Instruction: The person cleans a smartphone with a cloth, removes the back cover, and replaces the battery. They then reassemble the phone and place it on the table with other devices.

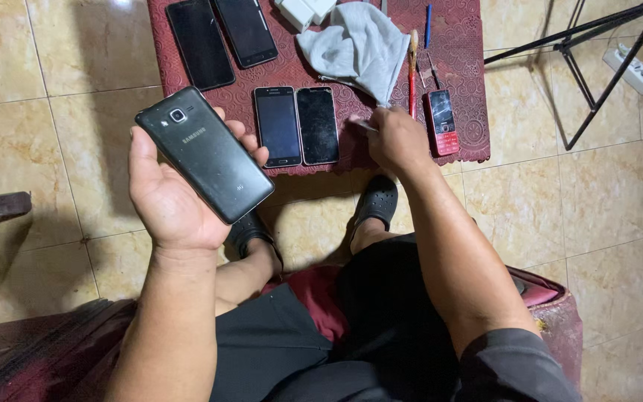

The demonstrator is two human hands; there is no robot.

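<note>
- The left hand (169, 197) held a black phone (204, 154) face down, its fingers (251, 149) wrapped around the edges.
- That phone was up in the air, left of the red counter (299, 71).
- The right hand (396, 140) rested on the counter's front edge, fingers pinched on a small white thing (364, 125).
- Two dark phones (295, 125) lay on the counter, just left of that hand.
- A grey cloth (355, 45) lay on the counter behind it, a red phone (441, 121) to its right.

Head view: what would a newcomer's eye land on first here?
The dark slab smartphone, back side up, lies in the left hand above the tiled floor. Beyond it, the right hand rests at the edge of the maroon patterned table cover, beside two black phones and a small red keypad phone.
</note>
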